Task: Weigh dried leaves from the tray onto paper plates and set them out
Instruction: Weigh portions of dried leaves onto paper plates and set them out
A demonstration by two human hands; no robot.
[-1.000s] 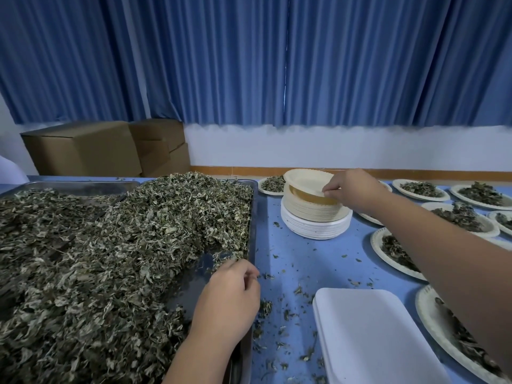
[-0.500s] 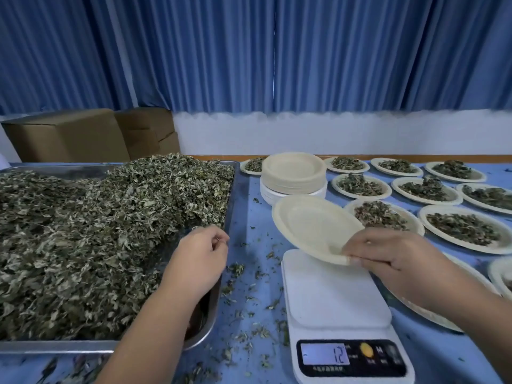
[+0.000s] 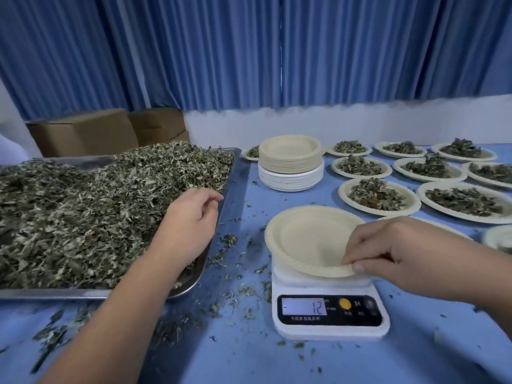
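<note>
Head view, right hand point(image 3: 401, 253) pinches plate point(image 3: 307, 239) over scale point(image 3: 329, 311), left hand point(image 3: 191, 220) loosely curled over tray point(image 3: 83, 293), filled plates point(image 3: 343, 191) beyond

A plain workroom set up for batch weighing: blue curtains point(image 3: 249, 51), stacked cardboard boxes point(image 3: 83, 131), and a blue table point(image 3: 277, 361) carrying a digital scale point(image 3: 329, 311), a steel tray point(image 3: 55, 293) of dried leaves point(image 3: 83, 217) and rows of filled paper plates point(image 3: 345, 195).
</note>
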